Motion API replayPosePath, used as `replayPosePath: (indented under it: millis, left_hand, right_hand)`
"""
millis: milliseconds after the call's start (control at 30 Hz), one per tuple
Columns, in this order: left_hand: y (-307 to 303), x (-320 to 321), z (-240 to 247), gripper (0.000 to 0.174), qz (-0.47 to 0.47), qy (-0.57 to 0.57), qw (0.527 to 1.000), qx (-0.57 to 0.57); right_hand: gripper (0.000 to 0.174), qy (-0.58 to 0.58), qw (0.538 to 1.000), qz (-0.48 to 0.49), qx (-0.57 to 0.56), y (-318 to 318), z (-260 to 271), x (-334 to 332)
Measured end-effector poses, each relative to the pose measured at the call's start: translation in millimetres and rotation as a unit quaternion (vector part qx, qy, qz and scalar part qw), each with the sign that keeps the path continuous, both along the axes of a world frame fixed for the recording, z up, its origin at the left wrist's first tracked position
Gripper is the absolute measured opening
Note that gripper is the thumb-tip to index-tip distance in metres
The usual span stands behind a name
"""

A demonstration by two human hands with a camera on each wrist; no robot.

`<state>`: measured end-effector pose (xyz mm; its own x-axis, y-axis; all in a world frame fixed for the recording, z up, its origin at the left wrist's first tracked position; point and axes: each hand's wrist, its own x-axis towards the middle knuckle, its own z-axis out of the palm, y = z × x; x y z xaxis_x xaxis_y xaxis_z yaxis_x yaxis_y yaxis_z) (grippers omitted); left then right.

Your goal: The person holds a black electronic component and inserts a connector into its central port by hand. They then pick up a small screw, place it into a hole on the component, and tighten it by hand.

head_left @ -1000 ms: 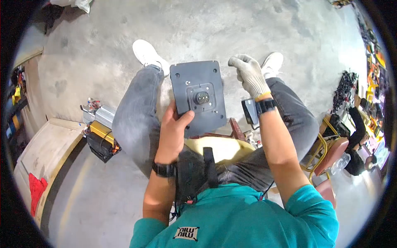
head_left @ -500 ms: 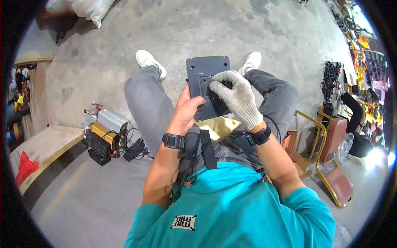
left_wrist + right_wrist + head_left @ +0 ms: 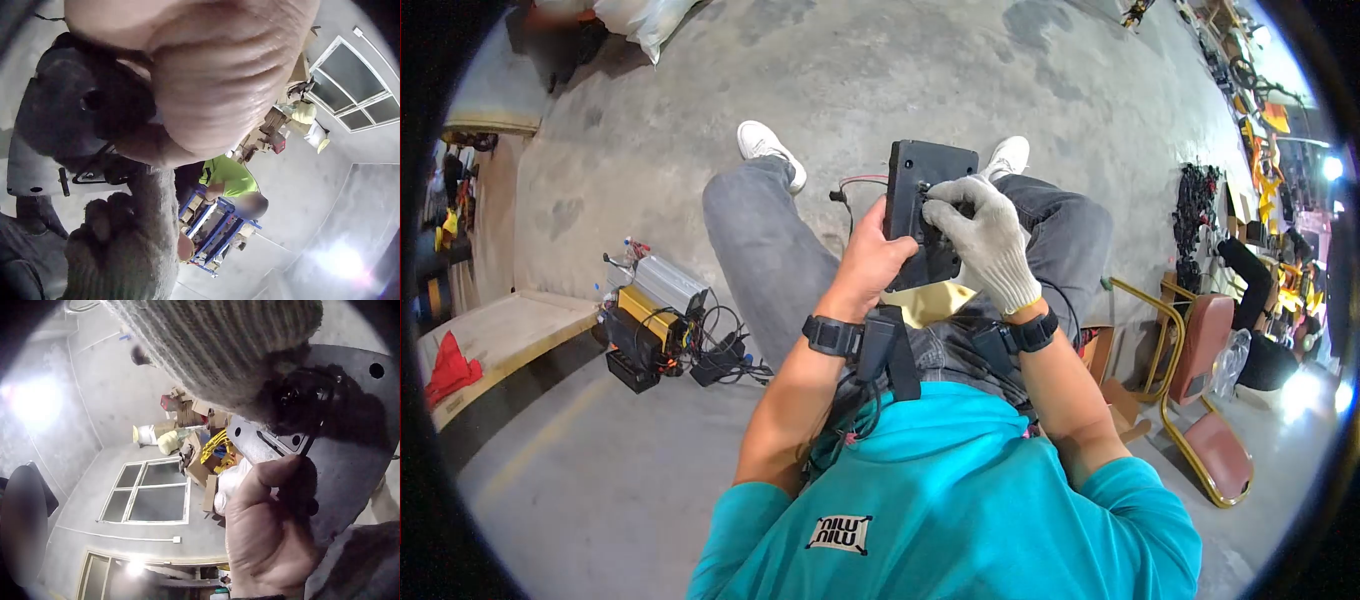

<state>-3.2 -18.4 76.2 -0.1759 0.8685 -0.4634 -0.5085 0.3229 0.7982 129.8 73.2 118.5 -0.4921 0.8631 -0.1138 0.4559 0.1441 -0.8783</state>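
Observation:
A dark rectangular plate (image 3: pixel 908 165) is tilted above the lap in the head view. My bare left hand (image 3: pixel 870 255) grips its left edge, thumb across the face. My right hand (image 3: pixel 985 235), in a pale knitted glove, has curled fingers at the middle of the plate; whether they pinch a small part is hidden. In the right wrist view the plate (image 3: pixel 356 450) shows holes and a raised frame, with the left thumb on it and the glove (image 3: pixel 231 356) over its centre. The left wrist view shows the gloved fingers (image 3: pixel 125 250) beside the plate (image 3: pixel 31 162).
On the floor at left lie a silver and yellow device (image 3: pixel 665 285) and black cables (image 3: pixel 725 350). A low bench (image 3: pixel 520 335) holds a red cloth (image 3: pixel 452 370). A brown chair (image 3: pixel 1205 345) stands at right. The left wrist view shows a person in a yellow-green top (image 3: pixel 231 178).
The gloved right hand has come from the right onto the plate. Both hands and the plate have shifted right, and the plate has turned more edge-on; a red and black cable shows beside it.

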Motion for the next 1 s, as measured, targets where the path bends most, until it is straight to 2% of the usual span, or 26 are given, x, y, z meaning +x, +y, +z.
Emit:
replayPosePath:
  millis: [167, 233, 333, 467, 533, 600, 833, 900, 933, 967, 1000]
  left_hand:
    - [-2, 0, -6, 0.048, -0.002, 0.039, 0.999, 0.014]
    - [0, 2, -3, 0.033, 0.030, -0.003, 0.999, 0.016]
    - [0, 4, -2, 0.030, 0.034, 0.015, 0.999, 0.016]
    - [-1, 5, -11, 0.030, 0.030, 0.043, 0.998, 0.033]
    - [-1, 5, -9, 0.037, 0.007, 0.043, 0.999, 0.029]
    - [0, 7, -10, 0.035, 0.007, 0.050, 0.998, 0.036]
    - [-4, 9, -18, 0.034, 0.005, 0.021, 0.999, 0.031]
    - [-6, 8, -23, 0.035, 0.004, 0.021, 1.000, 0.021]
    - [-6, 8, -24, 0.036, 0.003, 0.018, 1.000, 0.011]
    - [-7, 7, -28, 0.044, -0.016, 0.037, 0.999, -0.014]
    - [-8, 6, -35, 0.046, -0.023, -0.013, 0.999, -0.024]
  right_hand:
    - [0.017, 0.011, 1.000, 0.013, 0.011, -1, 2, 0]
    - [0.017, 0.019, 1.000, 0.017, 0.010, 0, 1, 1]
    - [0.016, 0.011, 0.999, 0.035, 0.040, 1, 0, 3]
    - [0.016, -0.012, 0.998, 0.048, 0.046, 1, 2, 3]
    - [0.016, -0.020, 0.997, 0.049, 0.059, 1, 1, 4]
    - [0.016, -0.030, 0.998, 0.035, 0.034, 0, -1, 5]
    - [0.016, 0.022, 1.000, 0.006, -0.018, -8, -14, 9]
    - [0.015, 0.005, 0.997, 0.031, 0.070, -10, -21, 11]
    - [0.015, 0.004, 0.997, 0.030, 0.069, -10, -24, 11]
    - [0.015, 0.008, 0.993, 0.044, 0.108, -9, -29, 11]
    - [0.015, 0.008, 0.988, 0.058, 0.141, -12, -34, 14]
